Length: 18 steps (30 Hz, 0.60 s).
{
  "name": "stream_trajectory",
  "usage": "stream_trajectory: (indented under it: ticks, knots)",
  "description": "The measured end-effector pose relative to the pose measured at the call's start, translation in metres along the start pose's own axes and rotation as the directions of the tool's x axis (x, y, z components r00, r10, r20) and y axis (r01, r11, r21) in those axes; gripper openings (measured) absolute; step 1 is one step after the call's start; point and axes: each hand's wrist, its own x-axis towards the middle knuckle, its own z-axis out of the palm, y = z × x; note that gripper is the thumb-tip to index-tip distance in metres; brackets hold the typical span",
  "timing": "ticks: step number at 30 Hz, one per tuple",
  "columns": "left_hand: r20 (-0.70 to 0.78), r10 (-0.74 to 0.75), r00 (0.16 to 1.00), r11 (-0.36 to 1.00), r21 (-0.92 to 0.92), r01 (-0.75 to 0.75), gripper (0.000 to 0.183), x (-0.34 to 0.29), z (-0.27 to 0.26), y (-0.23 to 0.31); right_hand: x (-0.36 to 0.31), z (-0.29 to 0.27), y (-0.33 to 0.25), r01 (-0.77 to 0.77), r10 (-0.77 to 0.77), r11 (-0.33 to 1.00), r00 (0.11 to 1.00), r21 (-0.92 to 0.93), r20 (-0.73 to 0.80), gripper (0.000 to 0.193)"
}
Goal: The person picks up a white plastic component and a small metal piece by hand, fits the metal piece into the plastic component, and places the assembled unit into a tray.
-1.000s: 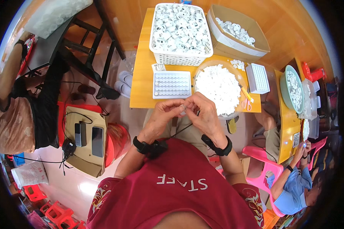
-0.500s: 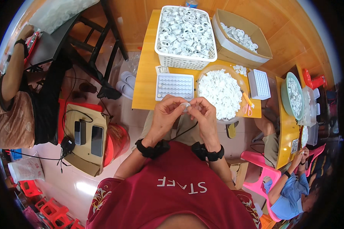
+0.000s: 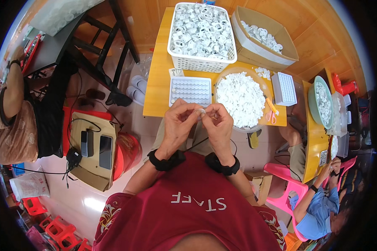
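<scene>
Between the fingertips of both hands is a small round white plastic part (image 3: 202, 111), partly hidden by the fingers. My left hand (image 3: 178, 124) pinches it from one side and my right hand (image 3: 219, 125) from the other, just off the table's near edge. Beyond them on the yellow table (image 3: 156, 100) lies a white tray (image 3: 191, 104) with rows of round pockets. A round clear tub (image 3: 218, 90) heaped with small white plastic pieces (image 3: 241, 99) stands to its right. An orange-handled cutter (image 3: 271, 106) and pink scissors (image 3: 271, 118) lie by the tub.
Behind stand a white plastic basket (image 3: 202, 64) and a cardboard box (image 3: 264, 62), both holding white parts. Stacked white trays (image 3: 284, 88) sit at the right. Co-workers sit at left and far right. A cardboard tray with two phones (image 3: 85, 173) rests on the left.
Both hands have shifted slightly left with the white part still pinched between them. The left co-worker's arm has moved. The whole view has shifted a little.
</scene>
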Motion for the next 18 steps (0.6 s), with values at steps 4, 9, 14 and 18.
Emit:
stream_trajectory:
  ticks: [4, 9, 14, 18]
  knots:
    - [0.066, -0.025, 0.998, 0.999, -0.037, 0.027, 0.02, 0.0, 0.004, 0.006, 0.004, -0.005, -0.005, 0.023, -0.022, 0.995, 1.0, 0.096, -0.018, 0.012]
    - [0.042, -0.133, 0.99, 0.986, -0.097, 0.136, 0.028, -0.001, 0.002, 0.001, 0.007, -0.007, -0.003, 0.231, -0.241, 0.948, 0.97, -0.219, -0.018, 0.02]
    - [0.059, 0.027, 0.998, 0.998, 0.058, -0.03, 0.03, 0.0, -0.002, -0.008, 0.004, -0.002, -0.012, 0.378, -0.392, 0.782, 0.917, -0.496, 0.08, 0.025]
    - [0.075, 0.076, 0.994, 0.962, 0.258, -0.093, 0.031, -0.002, 0.001, -0.003, 0.002, -0.004, -0.013, 0.372, -0.382, 0.667, 0.915, -0.646, 0.132, 0.025]
